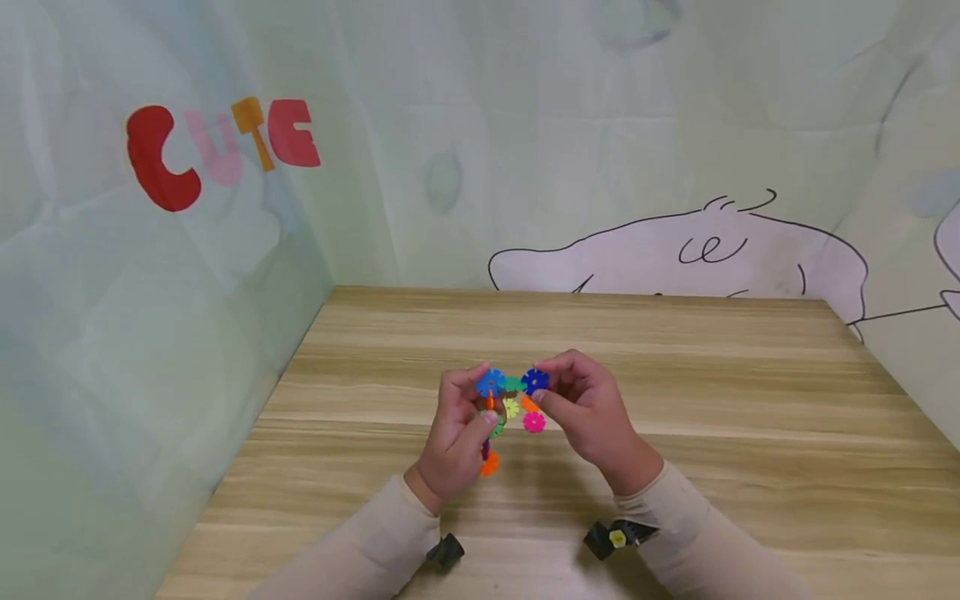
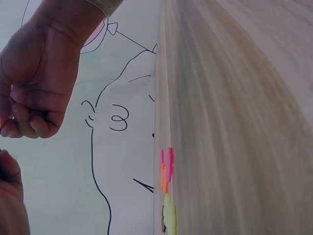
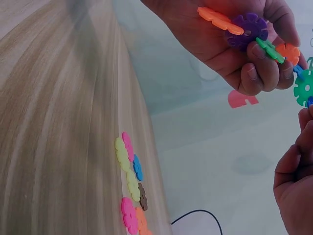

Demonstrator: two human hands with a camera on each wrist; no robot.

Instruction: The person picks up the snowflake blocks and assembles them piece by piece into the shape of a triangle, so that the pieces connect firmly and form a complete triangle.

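A chain of slotted plastic snowflake discs spans both hands, held above the table. My left hand [image 1: 453, 437] grips its near part, thumb and fingers around a green disc [image 3: 269, 50]. From that hand hang a purple disc [image 3: 247, 32] and an orange disc [image 3: 215, 19]. Beyond the fingers come a second orange disc [image 3: 288, 53], a light blue disc [image 1: 491, 383] and a teal disc [image 3: 303, 90]. My right hand [image 1: 596, 412] pinches the dark blue disc [image 1: 535, 382] at the far end, beside the teal one.
Several loose discs lie on the wooden table [image 1: 712, 375] past the hands, among them a pink disc [image 3: 129, 215], a yellow disc [image 3: 122, 154], a blue disc [image 3: 138, 167] and a brown disc [image 3: 143, 197]. Printed fabric walls [image 1: 420, 108] rise behind and left.
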